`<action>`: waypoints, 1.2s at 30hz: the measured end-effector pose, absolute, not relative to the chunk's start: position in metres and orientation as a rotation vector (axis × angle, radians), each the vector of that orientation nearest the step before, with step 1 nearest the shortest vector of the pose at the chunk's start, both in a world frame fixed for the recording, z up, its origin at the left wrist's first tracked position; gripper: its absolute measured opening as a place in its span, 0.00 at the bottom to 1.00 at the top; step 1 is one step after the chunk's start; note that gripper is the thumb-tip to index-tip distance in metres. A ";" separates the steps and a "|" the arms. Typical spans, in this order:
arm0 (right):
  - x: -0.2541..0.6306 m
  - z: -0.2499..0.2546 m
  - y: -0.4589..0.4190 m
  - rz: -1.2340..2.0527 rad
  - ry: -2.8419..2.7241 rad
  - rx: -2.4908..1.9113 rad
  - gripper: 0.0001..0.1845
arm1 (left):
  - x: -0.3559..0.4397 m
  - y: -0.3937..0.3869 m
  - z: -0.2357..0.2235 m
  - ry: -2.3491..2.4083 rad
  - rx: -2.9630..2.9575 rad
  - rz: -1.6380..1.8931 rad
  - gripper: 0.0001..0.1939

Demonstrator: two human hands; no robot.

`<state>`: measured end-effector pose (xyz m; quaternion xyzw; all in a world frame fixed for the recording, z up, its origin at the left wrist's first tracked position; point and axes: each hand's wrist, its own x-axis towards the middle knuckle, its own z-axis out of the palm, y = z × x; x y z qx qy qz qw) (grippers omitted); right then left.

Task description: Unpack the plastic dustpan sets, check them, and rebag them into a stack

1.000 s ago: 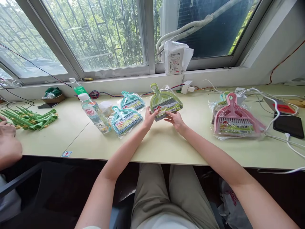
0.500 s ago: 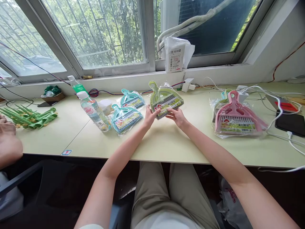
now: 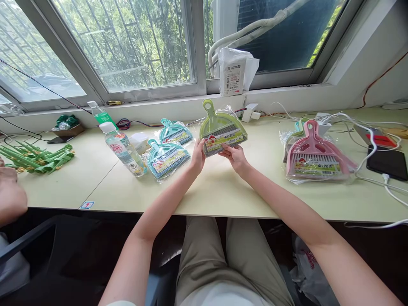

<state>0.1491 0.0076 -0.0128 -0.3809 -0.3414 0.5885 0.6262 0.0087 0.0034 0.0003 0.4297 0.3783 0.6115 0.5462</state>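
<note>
A green dustpan and brush set (image 3: 219, 127) in clear wrap is held up over the middle of the table, handle upward and label towards me. My left hand (image 3: 199, 156) grips its lower left edge. At the bottom edge, my right hand (image 3: 235, 156) pinches it with the thumb in front. Two blue dustpan sets, one nearer (image 3: 167, 158) and one farther (image 3: 176, 132), lie wrapped just left of my left hand. To the right, a wrapped pink dustpan set (image 3: 314, 155) rests in front of a partly hidden green one (image 3: 299, 126).
Two plastic bottles, a nearer one (image 3: 123, 148) and a green-labelled one (image 3: 100, 114), stand left of the blue sets. Green strips (image 3: 38, 156) lie farther left, near another person's hand (image 3: 11, 191). White cables (image 3: 371, 140) and a black phone (image 3: 388, 162) occupy the right.
The green dustpan set has been tilted more upright and raised slightly. My left thumb has moved off its front to the left edge.
</note>
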 end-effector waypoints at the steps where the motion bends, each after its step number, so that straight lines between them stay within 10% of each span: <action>1: 0.149 -0.013 0.007 1.339 -0.770 -0.877 0.11 | 0.011 0.002 -0.002 0.863 1.031 1.423 0.18; 36: 0.176 -0.015 0.027 1.439 -0.960 -1.014 0.12 | 0.002 0.004 -0.001 0.851 1.199 1.206 0.24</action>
